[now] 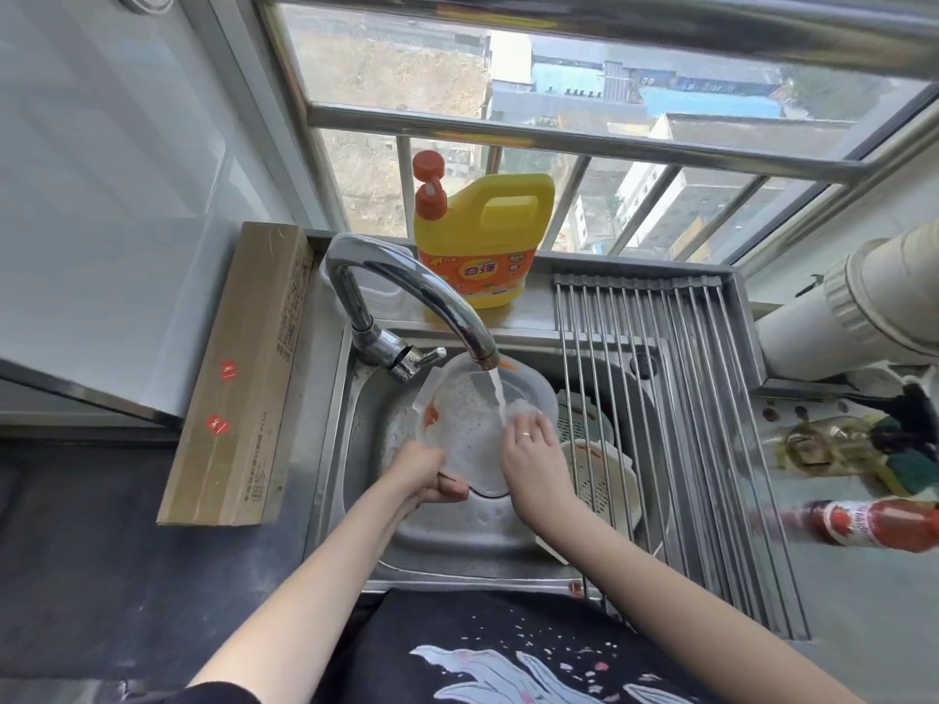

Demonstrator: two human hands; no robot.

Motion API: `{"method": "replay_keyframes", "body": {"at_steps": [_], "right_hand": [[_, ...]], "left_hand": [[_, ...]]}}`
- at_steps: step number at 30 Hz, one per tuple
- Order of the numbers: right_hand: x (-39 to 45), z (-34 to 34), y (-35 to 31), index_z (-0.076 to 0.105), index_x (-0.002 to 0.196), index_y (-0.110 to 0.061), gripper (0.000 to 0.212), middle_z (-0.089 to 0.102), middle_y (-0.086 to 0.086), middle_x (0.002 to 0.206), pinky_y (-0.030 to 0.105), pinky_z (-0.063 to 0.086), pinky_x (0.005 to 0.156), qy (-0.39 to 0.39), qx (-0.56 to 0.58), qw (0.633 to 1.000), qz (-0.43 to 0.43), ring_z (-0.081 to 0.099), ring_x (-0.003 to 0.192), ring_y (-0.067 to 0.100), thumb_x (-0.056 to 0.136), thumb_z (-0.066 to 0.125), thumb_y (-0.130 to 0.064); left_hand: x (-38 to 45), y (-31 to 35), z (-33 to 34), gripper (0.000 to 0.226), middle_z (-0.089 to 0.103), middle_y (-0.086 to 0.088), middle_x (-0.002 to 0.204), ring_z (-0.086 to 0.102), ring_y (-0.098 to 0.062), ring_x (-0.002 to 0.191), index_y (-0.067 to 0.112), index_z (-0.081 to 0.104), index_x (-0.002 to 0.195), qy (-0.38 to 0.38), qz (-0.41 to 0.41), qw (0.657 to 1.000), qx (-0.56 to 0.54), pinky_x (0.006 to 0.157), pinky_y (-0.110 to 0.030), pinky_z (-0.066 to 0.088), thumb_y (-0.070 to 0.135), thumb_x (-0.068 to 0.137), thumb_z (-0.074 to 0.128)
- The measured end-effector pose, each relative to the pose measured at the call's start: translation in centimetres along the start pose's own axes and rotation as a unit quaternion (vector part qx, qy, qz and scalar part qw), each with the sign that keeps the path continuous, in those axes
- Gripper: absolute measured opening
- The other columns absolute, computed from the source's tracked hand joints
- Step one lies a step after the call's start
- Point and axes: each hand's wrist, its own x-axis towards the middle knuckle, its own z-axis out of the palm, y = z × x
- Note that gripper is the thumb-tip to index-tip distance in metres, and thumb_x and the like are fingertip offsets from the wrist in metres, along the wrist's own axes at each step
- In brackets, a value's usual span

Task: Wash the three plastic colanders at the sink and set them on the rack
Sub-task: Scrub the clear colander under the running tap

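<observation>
A person stands at a steel sink (366,449), seen from above, both bare forearms reaching in over the basin; a translucent plastic colander (472,424) is held tilted over the middle of the basin, its open side facing the person, directly under the curved chrome tap (406,292); a stream of water (499,398) falls from the spout onto the colander's inner wall; the left hand (432,477) grips the colander's near lower rim, fingers curled around the edge with the thumb on the near side; the right hand (531,449) lies flat inside the colander where the water lands, fingers straight and slightly spread, a ring on one of them; two more colanders, a pale green one (579,424) and a cream one (599,485), sit in the right part of the basin, partly beneath a roll-up rack (660,398) of steel bars laid across the sink's right side; a yellow detergent jug (482,241) with an orange pump stands on the ledge behind the tap, before the window; a long cardboard box (239,378) lies on the counter left of the sink; at the right edge, blurred, a red sauce bottle (874,523) lies on the counter.
</observation>
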Motion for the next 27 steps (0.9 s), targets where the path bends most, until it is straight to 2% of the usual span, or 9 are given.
{"method": "replay_keyframes", "body": {"at_steps": [2, 3, 6, 9, 14, 17, 19, 23, 27], "right_hand": [[0.1, -0.8, -0.4, -0.003, 0.147, 0.007, 0.090, 0.008, 0.030, 0.154, 0.047, -0.002, 0.117, -0.143, -0.045, 0.988, 0.020, 0.005, 0.144, 0.041, 0.089, 0.059, -0.024], [0.2, -1.2, -0.5, -0.008, 0.148, 0.005, 0.094, 0.004, 0.029, 0.154, 0.049, -0.002, 0.117, -0.192, -0.052, 0.980, 0.012, 0.002, 0.145, 0.041, 0.089, 0.058, -0.027], [0.2, -1.7, -0.7, 0.014, 0.150, -0.007, 0.075, 0.012, 0.018, 0.157, 0.055, 0.007, 0.116, -0.216, -0.054, 0.968, -0.113, 0.013, 0.145, 0.031, 0.090, 0.056, -0.017], [-0.4, -1.9, 0.1, 0.036, 0.142, -0.021, 0.051, 0.031, 0.003, 0.152, 0.045, 0.032, 0.105, -0.259, -0.030, 0.942, -0.209, 0.036, 0.136, 0.023, 0.094, 0.048, -0.013], [0.1, -3.2, 1.0, 0.017, 0.151, -0.014, 0.097, 0.014, 0.007, 0.159, 0.045, 0.016, 0.115, -0.318, 0.192, 0.926, -0.072, 0.015, 0.145, 0.025, 0.081, 0.048, -0.073], [1.0, -2.1, 0.2, 0.003, 0.153, -0.013, 0.100, -0.004, 0.012, 0.159, 0.057, -0.002, 0.114, -0.267, 0.177, 0.947, 0.013, -0.009, 0.146, 0.030, 0.082, 0.032, -0.078], [1.0, -1.4, -0.4, -0.001, 0.153, -0.014, 0.092, -0.012, 0.009, 0.159, 0.057, -0.008, 0.112, -0.309, 0.134, 0.941, -0.021, -0.017, 0.145, 0.030, 0.087, 0.026, -0.073], [0.6, -1.7, -0.8, 0.028, 0.149, -0.017, 0.051, 0.021, 0.006, 0.157, 0.041, 0.015, 0.115, -0.364, 0.203, 0.900, -0.128, 0.020, 0.144, 0.027, 0.103, 0.026, -0.039], [1.4, -1.9, -0.6, 0.039, 0.142, -0.010, 0.045, 0.051, 0.012, 0.136, 0.035, 0.042, 0.099, -0.218, 0.267, 0.939, -0.014, 0.052, 0.120, 0.028, 0.097, 0.038, -0.011]], "left_hand": [[0.0, 0.0, -0.2, 0.023, 0.058, -0.027, 0.062, 0.057, -0.019, 0.031, -0.006, 0.036, 0.113, -0.015, -0.005, 1.000, 0.000, 0.033, -0.031, 0.050, -0.004, 0.092, 0.026], [0.0, -0.2, -0.4, 0.025, 0.058, -0.027, 0.064, 0.057, -0.019, 0.031, -0.006, 0.035, 0.116, -0.022, -0.012, 1.000, -0.005, 0.036, -0.035, 0.053, -0.003, 0.093, 0.027], [0.5, -0.6, -0.9, 0.025, 0.058, -0.027, 0.060, 0.056, -0.019, 0.031, -0.009, 0.034, 0.117, -0.035, -0.035, 0.999, -0.011, 0.040, -0.038, 0.055, -0.003, 0.094, 0.027], [0.3, -0.9, -1.0, 0.018, 0.057, -0.023, 0.057, 0.055, -0.017, 0.031, -0.012, 0.044, 0.102, -0.065, -0.044, 0.997, 0.002, 0.045, -0.041, 0.057, -0.003, 0.095, 0.030], [0.2, -0.9, -0.4, 0.018, 0.056, -0.017, 0.048, 0.056, -0.016, 0.032, -0.012, 0.046, 0.104, -0.093, -0.055, 0.994, 0.032, 0.041, -0.037, 0.056, -0.006, 0.093, 0.034], [0.0, -1.0, -0.6, 0.014, 0.057, -0.016, 0.042, 0.052, -0.013, 0.030, -0.006, 0.045, 0.087, -0.107, -0.076, 0.991, 0.025, 0.046, -0.039, 0.057, -0.004, 0.095, 0.034], [-0.1, -1.2, -0.9, 0.017, 0.059, -0.018, 0.044, 0.050, -0.011, 0.029, -0.009, 0.045, 0.085, -0.109, -0.084, 0.990, 0.040, 0.047, -0.037, 0.057, -0.002, 0.095, 0.034], [0.3, -1.4, -1.2, 0.020, 0.056, -0.018, 0.040, 0.046, -0.010, 0.025, -0.011, 0.043, 0.085, -0.093, -0.091, 0.990, 0.047, 0.044, -0.037, 0.055, -0.003, 0.094, 0.027], [0.3, -1.5, -1.6, 0.014, 0.055, -0.017, 0.040, 0.045, -0.010, 0.025, -0.010, 0.044, 0.099, -0.100, -0.095, 0.990, 0.035, 0.042, -0.036, 0.056, -0.001, 0.095, 0.033]]}}
